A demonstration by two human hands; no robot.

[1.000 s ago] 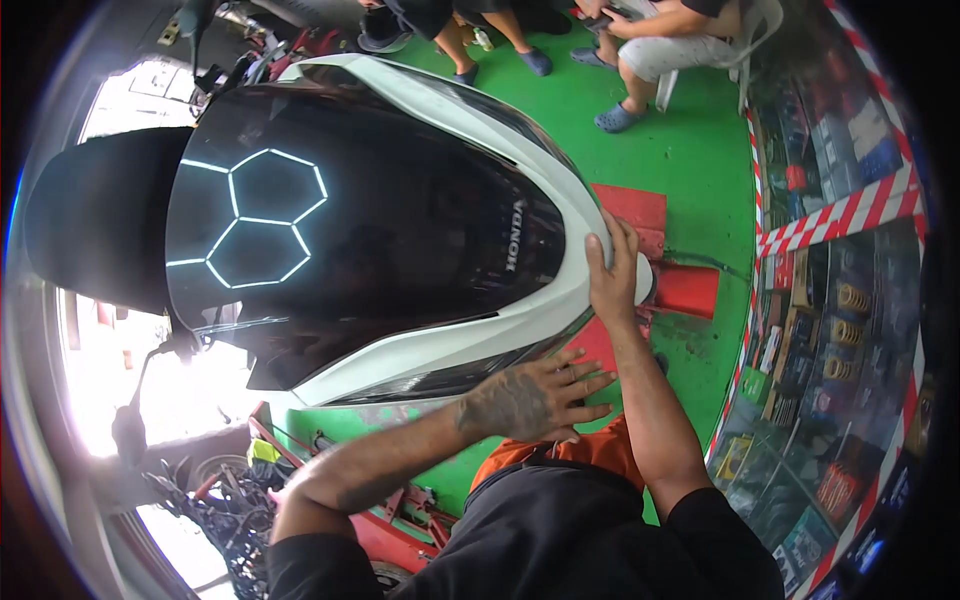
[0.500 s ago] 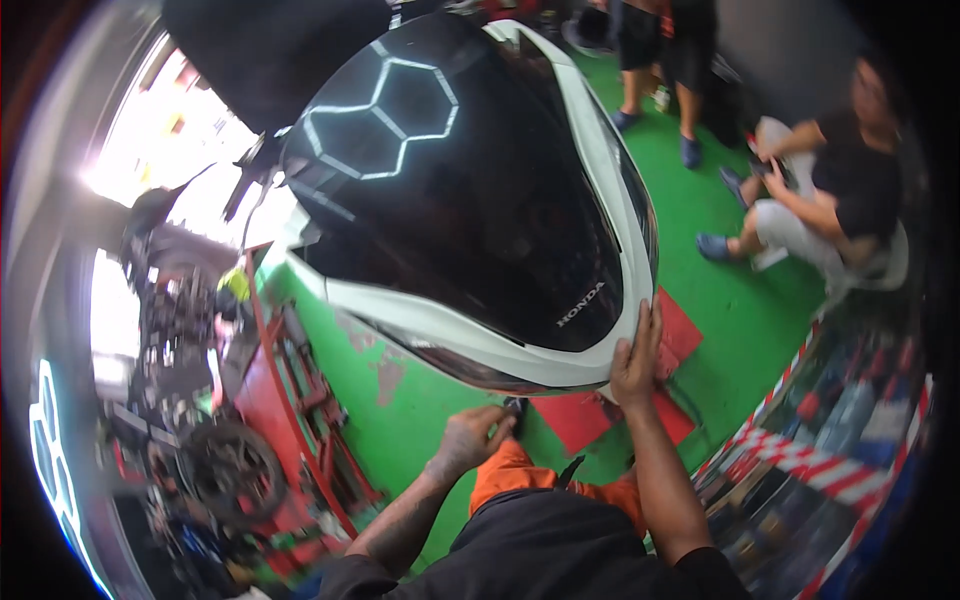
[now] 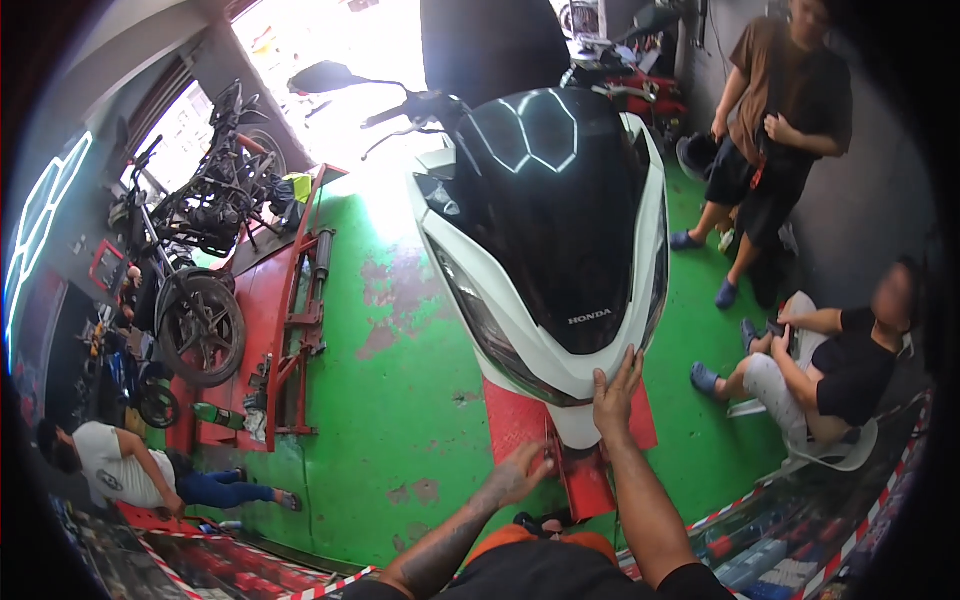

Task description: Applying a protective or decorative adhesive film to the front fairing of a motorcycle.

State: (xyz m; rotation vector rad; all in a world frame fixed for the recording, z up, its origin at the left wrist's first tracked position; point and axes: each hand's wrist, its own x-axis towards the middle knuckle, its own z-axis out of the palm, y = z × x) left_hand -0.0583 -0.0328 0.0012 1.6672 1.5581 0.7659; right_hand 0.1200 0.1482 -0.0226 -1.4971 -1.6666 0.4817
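The white front cowl (image 3: pixel 580 382) of a scooter faces me, with a tall dark windscreen (image 3: pixel 545 230) above it. My right hand (image 3: pixel 615 395) rests against the cowl's lower right edge, fingers stretched out over the white surface. Lower and to the left, my left hand (image 3: pixel 520 475) is held beside the white front fender (image 3: pixel 576 428), fingers loosely apart and nothing visible in them. Whether its fingertips touch anything is unclear. Beneath the scooter is a red platform (image 3: pixel 515 425).
A stripped motorcycle (image 3: pixel 200 310) stands on a red lift (image 3: pixel 290 380) at left. Near it, a person in white (image 3: pixel 125 465) is seen from above. One person sits (image 3: pixel 850 370) and another stands (image 3: pixel 780 130) at right. Striped-edged glass cases (image 3: pixel 760 560) line the near side.
My view has swung so that the scooter appears more upright and further right. The left hand has come closer to the front fender, its fingers less curled. My right hand stays on the cowl.
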